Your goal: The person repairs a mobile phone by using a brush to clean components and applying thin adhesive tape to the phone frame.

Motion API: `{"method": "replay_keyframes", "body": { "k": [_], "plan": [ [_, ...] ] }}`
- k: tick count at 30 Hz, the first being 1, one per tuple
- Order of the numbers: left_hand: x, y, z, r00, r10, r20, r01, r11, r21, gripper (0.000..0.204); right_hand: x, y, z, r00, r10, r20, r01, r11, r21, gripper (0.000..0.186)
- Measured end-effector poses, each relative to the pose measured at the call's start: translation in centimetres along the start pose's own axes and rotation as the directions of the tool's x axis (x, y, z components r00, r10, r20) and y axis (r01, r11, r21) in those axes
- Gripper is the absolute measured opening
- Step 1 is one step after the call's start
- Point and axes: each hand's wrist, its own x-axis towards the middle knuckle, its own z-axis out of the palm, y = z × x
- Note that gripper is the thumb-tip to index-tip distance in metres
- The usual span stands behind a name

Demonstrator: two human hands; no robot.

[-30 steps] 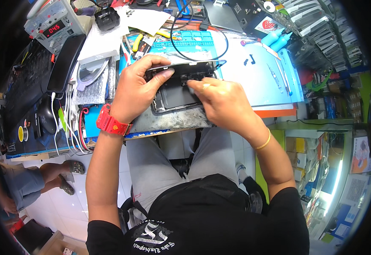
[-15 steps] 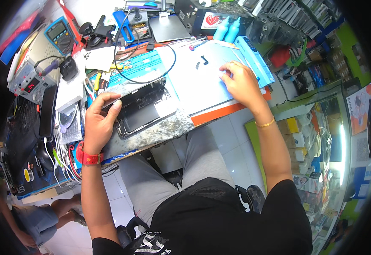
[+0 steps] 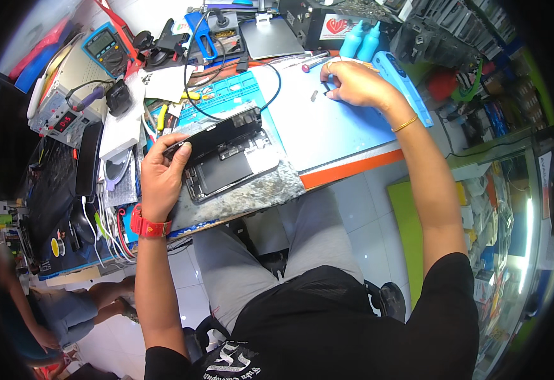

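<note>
On the near bench edge lies an opened phone body (image 3: 226, 176), its inside parts showing. My left hand (image 3: 163, 174), with a red watch on its wrist, grips the phone's screen (image 3: 226, 134) between thumb and fingers, holding it tilted up along the body's far side. To the right, my right hand (image 3: 358, 85) reaches over a light blue mat (image 3: 315, 139). Its thumb and fingers close on a small black part (image 3: 326, 88) at the mat's surface. A second small dark piece (image 3: 314, 96) lies just left of those fingertips.
A black cable loops over a blue repair mat (image 3: 229, 92) behind the phone. Two light blue bottles (image 3: 360, 41) stand at the back right. A multimeter (image 3: 104, 47) and a power supply (image 3: 68, 107) occupy the left. Another person (image 3: 68, 316) is at lower left.
My right hand has moved in to the small black part and closed its fingers on it. My left hand still holds the raised screen. The whole view has shifted slightly.
</note>
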Motion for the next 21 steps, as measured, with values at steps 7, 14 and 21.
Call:
{"method": "replay_keyframes", "body": {
  "k": [7,14,21],
  "plan": [
    [-0.2,0.1,-0.1,1.000,-0.008,0.030,0.009,0.999,-0.044,0.020,-1.5,-0.2,1.3,0.974,-0.023,-0.224,0.046,0.994,0.100,0.025],
    [-0.3,-0.2,-0.1,1.000,-0.011,0.016,0.011,0.999,-0.032,0.018,-7.4,-3.9,1.8,0.968,0.085,-0.236,0.059,0.837,0.544,0.015],
    [-0.2,0.2,0.0,0.999,0.014,0.041,-0.012,0.998,-0.064,0.019,-9.7,-8.4,3.5,0.971,0.081,-0.223,-0.013,0.956,0.292,0.021]
  ]
}}
